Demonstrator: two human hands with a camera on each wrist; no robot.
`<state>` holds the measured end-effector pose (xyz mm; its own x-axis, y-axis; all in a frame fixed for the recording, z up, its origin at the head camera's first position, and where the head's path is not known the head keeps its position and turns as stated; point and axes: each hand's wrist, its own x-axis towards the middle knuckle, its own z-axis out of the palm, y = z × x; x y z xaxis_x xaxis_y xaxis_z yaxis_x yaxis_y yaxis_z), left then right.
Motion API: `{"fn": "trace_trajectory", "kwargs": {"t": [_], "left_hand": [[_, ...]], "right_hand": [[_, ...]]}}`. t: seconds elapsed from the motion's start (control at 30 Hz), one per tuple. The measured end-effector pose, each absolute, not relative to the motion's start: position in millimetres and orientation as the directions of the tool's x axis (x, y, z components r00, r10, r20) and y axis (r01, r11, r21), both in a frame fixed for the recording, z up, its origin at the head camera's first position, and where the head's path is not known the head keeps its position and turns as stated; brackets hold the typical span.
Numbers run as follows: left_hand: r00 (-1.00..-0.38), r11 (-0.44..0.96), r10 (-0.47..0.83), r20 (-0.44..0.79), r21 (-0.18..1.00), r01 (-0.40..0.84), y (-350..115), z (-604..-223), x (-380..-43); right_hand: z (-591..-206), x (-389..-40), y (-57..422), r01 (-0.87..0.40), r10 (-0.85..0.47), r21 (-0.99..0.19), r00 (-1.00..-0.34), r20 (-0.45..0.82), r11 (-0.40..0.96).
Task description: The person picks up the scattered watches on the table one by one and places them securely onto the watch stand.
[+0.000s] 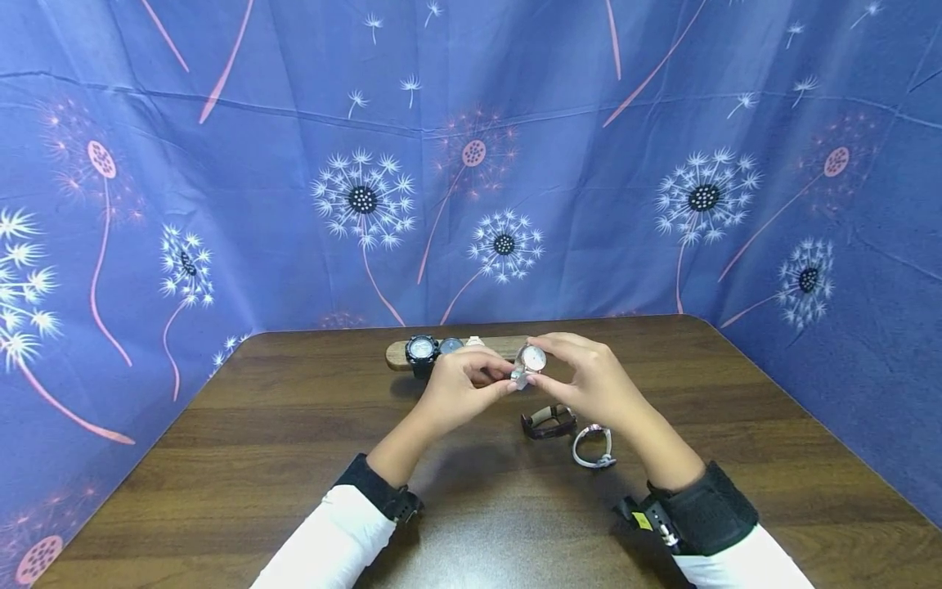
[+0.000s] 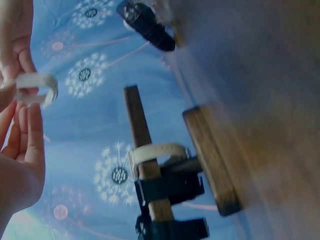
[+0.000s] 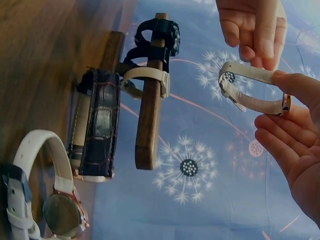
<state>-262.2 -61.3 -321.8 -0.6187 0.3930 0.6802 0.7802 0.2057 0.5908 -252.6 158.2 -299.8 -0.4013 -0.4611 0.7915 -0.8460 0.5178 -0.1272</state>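
A small wristwatch with a pale strap and a round white dial [image 1: 533, 357] is held up above the table between the two hands. My right hand [image 1: 592, 380] pinches its case between thumb and fingers. On the other side my left hand [image 1: 464, 384] brings its thumb and index fingertips together at the strap. The strap [image 3: 255, 102] forms a loop in the right wrist view, with the left fingertips right at its upper edge. Below the hands lie a dark brown leather-strap watch [image 1: 548, 422] and a white-strap watch [image 1: 593, 447], both on their sides.
Behind the hands stands a wooden watch stand [image 1: 397, 356]. On its left part hang a black watch [image 1: 421, 349], another dark watch [image 1: 450, 345] and a cream-strap watch [image 2: 160, 151]. A blue dandelion-print cloth [image 1: 589, 204] hangs behind the brown wooden table [image 1: 257, 458].
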Motion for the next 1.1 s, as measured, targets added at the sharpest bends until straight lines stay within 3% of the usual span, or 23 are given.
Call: {"fn": "trace_trajectory", "kwargs": {"t": [0.23, 0.6, 0.97, 1.1], "left_hand": [[-0.614, 0.355, 0.508, 0.605, 0.502, 0.788, -81, -312, -266], [-0.646, 0.496, 0.490, 0.585, 0.423, 0.759, -120, -299, -281], [-0.797, 0.654, 0.388, 0.463, 0.471, 0.592, -162, -300, -296], [-0.821, 0.702, 0.345, 0.454, 0.455, 0.547, -175, -305, -304]], "right_hand": [[-296, -255, 167, -0.821, -0.439, -0.148, -0.437, 0.785, 0.551], [-294, -261, 179, -0.804, -0.415, -0.167, -0.457, 0.787, 0.571], [-303, -270, 187, -0.757, -0.411, -0.216, -0.543, 0.732, 0.616], [-308, -275, 192, -0.743, -0.408, -0.219, -0.560, 0.721, 0.633]]}}
